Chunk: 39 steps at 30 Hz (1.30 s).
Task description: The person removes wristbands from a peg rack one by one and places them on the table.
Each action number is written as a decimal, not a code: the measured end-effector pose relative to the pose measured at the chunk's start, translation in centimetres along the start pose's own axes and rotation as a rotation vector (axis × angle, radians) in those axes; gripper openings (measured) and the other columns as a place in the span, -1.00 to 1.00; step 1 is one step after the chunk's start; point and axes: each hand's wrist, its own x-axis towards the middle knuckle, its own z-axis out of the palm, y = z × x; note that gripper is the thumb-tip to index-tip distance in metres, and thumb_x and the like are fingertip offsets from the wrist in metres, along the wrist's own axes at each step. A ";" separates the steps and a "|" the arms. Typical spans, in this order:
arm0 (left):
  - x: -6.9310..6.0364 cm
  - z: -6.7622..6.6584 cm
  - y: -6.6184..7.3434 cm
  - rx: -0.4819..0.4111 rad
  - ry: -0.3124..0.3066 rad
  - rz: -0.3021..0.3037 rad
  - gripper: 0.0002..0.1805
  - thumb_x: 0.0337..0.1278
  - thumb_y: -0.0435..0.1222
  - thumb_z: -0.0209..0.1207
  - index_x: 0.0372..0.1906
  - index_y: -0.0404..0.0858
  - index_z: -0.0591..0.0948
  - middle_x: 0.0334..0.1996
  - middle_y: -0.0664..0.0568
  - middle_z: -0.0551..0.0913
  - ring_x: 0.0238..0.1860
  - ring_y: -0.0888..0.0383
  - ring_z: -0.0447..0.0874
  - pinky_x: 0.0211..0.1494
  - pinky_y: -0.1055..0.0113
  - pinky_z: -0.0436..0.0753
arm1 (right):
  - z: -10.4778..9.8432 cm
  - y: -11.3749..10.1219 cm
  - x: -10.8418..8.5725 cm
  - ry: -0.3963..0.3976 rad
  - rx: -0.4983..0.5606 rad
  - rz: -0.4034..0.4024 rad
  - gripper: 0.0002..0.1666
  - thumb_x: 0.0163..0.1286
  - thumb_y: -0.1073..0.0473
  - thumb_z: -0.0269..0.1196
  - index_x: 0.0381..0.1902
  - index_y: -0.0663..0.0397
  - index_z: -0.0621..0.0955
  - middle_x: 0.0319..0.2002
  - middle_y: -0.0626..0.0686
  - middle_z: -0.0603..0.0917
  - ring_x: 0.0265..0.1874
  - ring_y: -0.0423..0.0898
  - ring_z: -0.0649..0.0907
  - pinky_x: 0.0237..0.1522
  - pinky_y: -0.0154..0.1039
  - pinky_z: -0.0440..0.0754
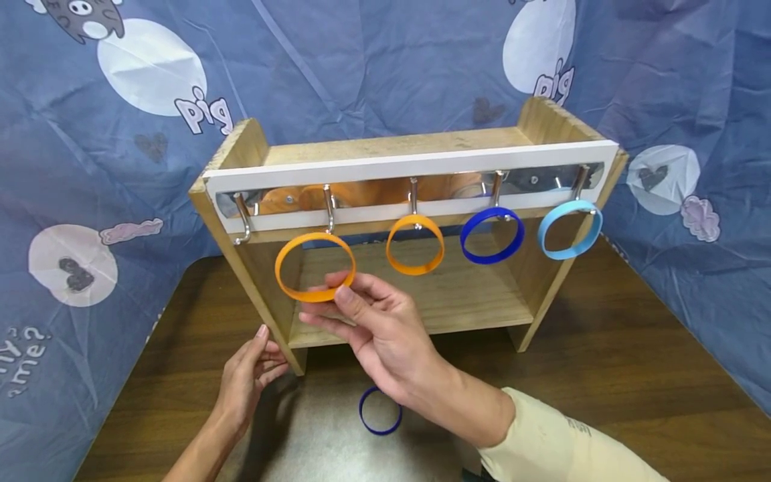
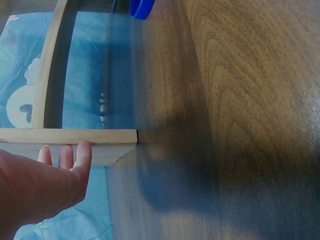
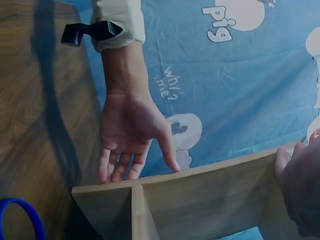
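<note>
My right hand (image 1: 391, 335) pinches an orange ring (image 1: 284, 284) between thumb and fingers, its top close by the second hook from the left (image 1: 328, 207); contact with the hook I cannot tell. In the right wrist view this hand (image 3: 302, 187) shows only in part at the right edge. My left hand (image 1: 243, 378) touches the lower left side of the wooden shelf (image 1: 241, 281), thumb at the panel's edge, as the right wrist view also shows. The left wrist view has its fingers against the board (image 2: 110, 135), the hand (image 2: 45, 182) at lower left.
Another orange ring (image 1: 415, 270), a blue ring (image 1: 492, 258) and a light blue ring (image 1: 566, 254) hang on the three right-hand hooks. A dark blue ring (image 1: 381, 432) lies on the table (image 1: 602, 375) before the shelf. Patterned blue cloth (image 1: 385, 60) stands behind.
</note>
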 end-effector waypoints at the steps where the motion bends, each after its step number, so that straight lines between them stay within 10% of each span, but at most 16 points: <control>1: 0.0 0.0 0.0 0.001 0.002 -0.001 -0.59 0.45 0.01 -0.08 -0.24 -0.28 0.45 -0.36 0.03 0.58 -0.25 0.16 0.62 -0.06 0.31 0.66 | 0.0 0.0 -0.2 -0.011 -0.006 0.001 -0.85 0.40 0.35 0.15 -0.16 0.15 0.65 -0.17 0.12 0.70 -0.11 0.02 0.70 0.11 0.08 0.54; 39: 0.2 -0.2 -0.6 -0.027 -0.017 0.058 -0.58 0.44 0.00 -0.05 -0.27 -0.31 0.47 -0.37 -0.01 0.59 -0.28 0.14 0.63 -0.09 0.29 0.68 | -6.4 -1.2 -4.9 0.008 -0.208 0.126 -0.80 0.40 0.42 0.12 -0.09 0.22 0.62 -0.20 0.15 0.72 -0.17 0.04 0.72 0.08 0.06 0.56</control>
